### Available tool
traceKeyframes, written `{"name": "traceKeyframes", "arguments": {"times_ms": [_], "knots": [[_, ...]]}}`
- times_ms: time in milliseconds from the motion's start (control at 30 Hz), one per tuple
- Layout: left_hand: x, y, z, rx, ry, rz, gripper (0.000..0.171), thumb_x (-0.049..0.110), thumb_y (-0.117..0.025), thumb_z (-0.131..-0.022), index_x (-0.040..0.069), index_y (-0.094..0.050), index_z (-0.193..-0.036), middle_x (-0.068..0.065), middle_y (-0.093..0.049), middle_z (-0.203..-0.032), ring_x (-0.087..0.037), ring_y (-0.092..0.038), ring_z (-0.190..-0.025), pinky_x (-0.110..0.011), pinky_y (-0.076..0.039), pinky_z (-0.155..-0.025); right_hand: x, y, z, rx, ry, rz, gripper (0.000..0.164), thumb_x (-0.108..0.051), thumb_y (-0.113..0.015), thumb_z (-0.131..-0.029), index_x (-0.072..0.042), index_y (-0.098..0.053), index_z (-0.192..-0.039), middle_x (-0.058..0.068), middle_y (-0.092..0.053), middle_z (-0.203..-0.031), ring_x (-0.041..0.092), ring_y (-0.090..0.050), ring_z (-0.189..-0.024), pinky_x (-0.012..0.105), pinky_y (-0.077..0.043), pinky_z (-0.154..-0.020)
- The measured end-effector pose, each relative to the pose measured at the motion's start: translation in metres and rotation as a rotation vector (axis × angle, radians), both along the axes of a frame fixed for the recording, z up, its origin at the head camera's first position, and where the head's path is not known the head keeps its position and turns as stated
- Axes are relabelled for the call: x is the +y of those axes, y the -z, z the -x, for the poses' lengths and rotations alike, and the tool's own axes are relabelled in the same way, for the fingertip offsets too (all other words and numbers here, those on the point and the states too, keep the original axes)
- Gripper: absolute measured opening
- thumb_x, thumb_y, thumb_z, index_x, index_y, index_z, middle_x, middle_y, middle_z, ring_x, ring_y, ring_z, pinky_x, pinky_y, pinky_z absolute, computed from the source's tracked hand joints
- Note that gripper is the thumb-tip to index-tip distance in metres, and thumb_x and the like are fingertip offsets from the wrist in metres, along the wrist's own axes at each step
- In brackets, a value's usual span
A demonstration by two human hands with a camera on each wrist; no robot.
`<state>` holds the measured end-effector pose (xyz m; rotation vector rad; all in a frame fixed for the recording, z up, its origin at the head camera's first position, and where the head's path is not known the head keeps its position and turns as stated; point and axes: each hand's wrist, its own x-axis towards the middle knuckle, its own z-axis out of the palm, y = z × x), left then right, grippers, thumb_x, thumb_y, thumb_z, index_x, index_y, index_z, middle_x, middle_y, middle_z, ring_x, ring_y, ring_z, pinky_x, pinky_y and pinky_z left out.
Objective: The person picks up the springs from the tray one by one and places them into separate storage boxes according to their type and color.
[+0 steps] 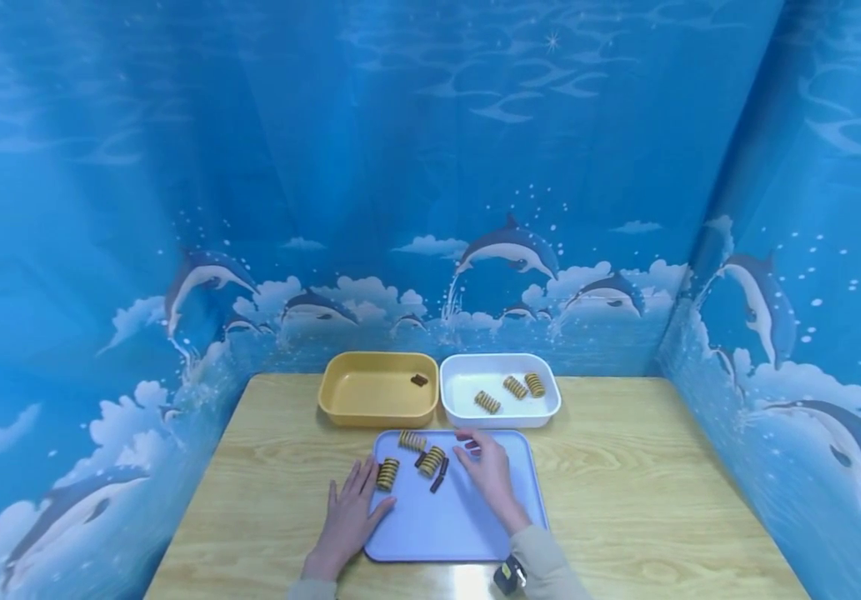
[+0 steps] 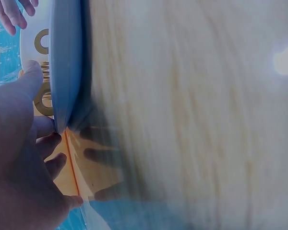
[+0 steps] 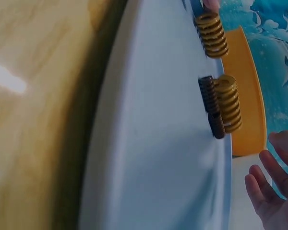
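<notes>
Three thick yellow coil springs lie on a pale blue tray (image 1: 460, 533): one by the left fingers (image 1: 387, 474), one at the back edge (image 1: 412, 441), and one yellow spring (image 1: 432, 462) in between. Thin dark brown springs (image 1: 437, 483) lie beside that middle one. My left hand (image 1: 347, 521) rests at the tray's left edge with its fingers extended, fingertips right by the nearest yellow spring. Over the tray's right half is my right hand (image 1: 492, 477), thumb and fingers apart. In the right wrist view the right hand (image 3: 278, 191) shows nothing between its loosely bent fingers.
Behind the tray stand a yellow bin (image 1: 377, 417) with small brown springs (image 1: 418, 380) and a white bin (image 1: 501, 361) with three yellow springs (image 1: 487, 402). A dolphin-print curtain (image 1: 430, 167) borders the wooden table (image 1: 640, 483). A dark device (image 1: 508, 575) sits at the right wrist.
</notes>
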<state>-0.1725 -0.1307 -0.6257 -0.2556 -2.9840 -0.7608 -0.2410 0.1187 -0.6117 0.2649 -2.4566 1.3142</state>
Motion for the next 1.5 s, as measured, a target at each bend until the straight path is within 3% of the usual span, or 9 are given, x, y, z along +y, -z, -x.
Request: {"name": "traceKeyframes", "arguments": {"times_ms": [333, 600, 967, 1333, 1500], "knots": [[0.002, 0.0, 0.002, 0.006, -0.002, 0.005, 0.072, 0.044, -0.062, -0.098, -0.002, -0.044, -0.15, -0.019, -0.04, -0.158, -0.043, -0.033, -0.147, -0.077, -0.015, -0.113, -0.009, 0.013, -0.005, 0.0, -0.056, -0.115, 0.032, -0.001, -0.083, -0.079, -0.005, -0.073, -0.109, 0.009, -0.075, -0.102, 0.027, -0.071, -0.089, 0.04, -0.06, -0.079], [0.004, -0.002, 0.0, 0.003, 0.001, 0.012, 0.072, 0.044, -0.062, -0.098, -0.002, -0.044, -0.15, -0.018, -0.039, -0.159, -0.043, -0.033, -0.147, -0.077, -0.016, -0.113, -0.011, 0.018, -0.006, -0.066, -0.061, -0.238, 0.037, -0.006, -0.087, -0.074, -0.006, -0.073, -0.109, 0.007, -0.075, -0.1, 0.026, -0.07, -0.091, 0.044, -0.056, -0.084], [0.004, -0.003, 0.0, -0.004, 0.003, 0.013, 0.072, 0.044, -0.062, -0.098, -0.003, -0.044, -0.15, -0.018, -0.04, -0.159, -0.043, -0.033, -0.147, -0.077, -0.016, -0.113, -0.006, 0.016, -0.008, -0.092, -0.009, -0.243, 0.032, -0.011, -0.09, -0.071, -0.007, -0.075, -0.099, 0.0, -0.07, -0.083, 0.018, -0.063, -0.077, 0.033, -0.052, -0.072], [0.001, -0.003, 0.0, 0.015, -0.006, 0.017, 0.071, 0.043, -0.063, -0.098, -0.003, -0.045, -0.149, -0.019, -0.041, -0.158, -0.043, -0.034, -0.146, -0.077, -0.018, -0.113, 0.004, 0.016, -0.009, -0.028, -0.147, -0.329, 0.02, -0.009, -0.089, -0.071, -0.016, -0.08, -0.087, -0.005, -0.072, -0.084, 0.016, -0.061, -0.08, 0.032, -0.05, -0.075], [0.001, -0.001, -0.001, 0.016, -0.002, 0.023, 0.072, 0.044, -0.063, -0.098, -0.003, -0.045, -0.149, -0.019, -0.041, -0.157, -0.043, -0.034, -0.146, -0.077, -0.018, -0.113, 0.003, 0.018, -0.009, -0.042, -0.14, -0.291, 0.018, -0.006, -0.088, -0.072, -0.014, -0.079, -0.087, -0.004, -0.072, -0.081, 0.012, -0.062, -0.076, 0.028, -0.05, -0.072]]}}
